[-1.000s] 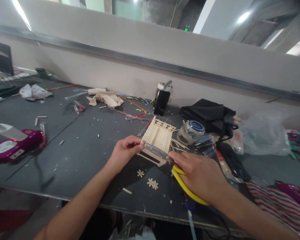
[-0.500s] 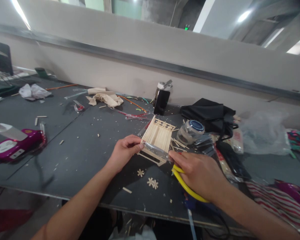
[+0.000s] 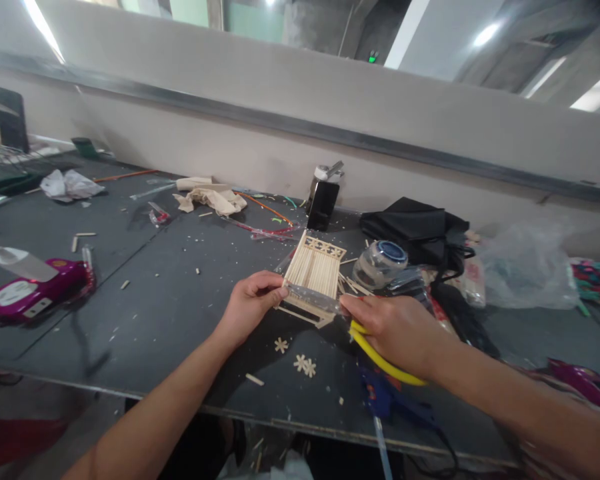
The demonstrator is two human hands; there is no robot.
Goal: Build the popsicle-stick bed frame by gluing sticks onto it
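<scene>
A small model of pale wooden sticks, with a lattice band at its far end, lies at the middle of the table. My left hand pinches its left edge between thumb and fingers. Across the model's near part runs a clear plastic strip, its left end under my left thumb. At the strip's right end is my right hand, closed round a yellow-handled tool whose working end is mostly hidden. Small star-shaped stick pieces lie in front of the model, near a short loose stick.
Right of the model stands a clear jar with a blue lid, loose sticks around it. Behind are a propped phone and a black bag. A blue glue gun lies by the front edge. A purple device sits at left.
My right hand has shifted slightly right and up with the yellow-handled tool, uncovering more of the blue glue gun. My left hand stays on the stick model, which has moved slightly left at its far end.
</scene>
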